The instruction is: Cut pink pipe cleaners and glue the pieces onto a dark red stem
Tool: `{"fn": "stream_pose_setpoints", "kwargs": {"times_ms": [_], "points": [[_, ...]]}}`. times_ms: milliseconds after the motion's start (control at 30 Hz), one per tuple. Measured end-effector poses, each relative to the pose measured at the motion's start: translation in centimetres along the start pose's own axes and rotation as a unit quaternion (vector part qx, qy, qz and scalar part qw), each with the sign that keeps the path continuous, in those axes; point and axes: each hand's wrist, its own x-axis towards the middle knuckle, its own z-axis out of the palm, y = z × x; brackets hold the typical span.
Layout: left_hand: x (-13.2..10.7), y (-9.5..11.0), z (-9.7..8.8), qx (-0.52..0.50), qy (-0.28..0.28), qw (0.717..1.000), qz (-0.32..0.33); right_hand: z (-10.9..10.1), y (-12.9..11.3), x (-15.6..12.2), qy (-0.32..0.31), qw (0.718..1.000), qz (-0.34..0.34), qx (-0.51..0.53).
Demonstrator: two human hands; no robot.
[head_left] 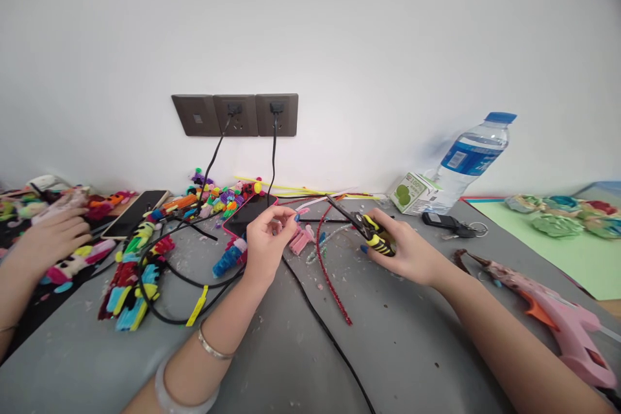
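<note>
Long-nose pliers (361,221) with yellow-and-black handles are held above the grey table (412,349), their nose angled up and leftward. The right hand (405,246) grasps them, fingers wrapped about the handles. The left hand (270,239) is near them with thumb and fingertips drawn close together; I cannot tell whether anything is pinched there. Just beside it lie pink pipe-cleaner pieces (301,240), and between the hands curves a red tinsel stem (334,281). A pink hot-glue gun (548,317) lies beyond the right forearm, a car key (441,222) behind it. A tilted water bottle (475,155) leans near the wall, beside a juice carton (411,193). At far left, another person's hand (61,233) rests among fuzzy pipe-cleaner figures (80,262), near a smartphone (136,213).
</note>
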Motion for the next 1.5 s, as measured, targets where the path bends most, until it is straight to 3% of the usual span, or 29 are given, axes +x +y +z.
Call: {"fn": "stream_pose_setpoints", "kwargs": {"times_ms": [300,767,1500], "points": [[-0.06,-0.12,0.16,-0.007,-0.015,1.000,0.007,0.34,-0.14,-0.01,-0.009,0.998,-0.047,-0.035],[-0.26,-0.22,0.20,-0.025,-0.065,0.997,0.027,0.36,-0.27,-0.08,-0.001,0.997,-0.057,-0.058],[-0.24,0.05,0.26,-0.012,-0.077,0.996,0.031,0.39,-0.20,0.11,-0.004,0.998,-0.050,-0.041]]}}
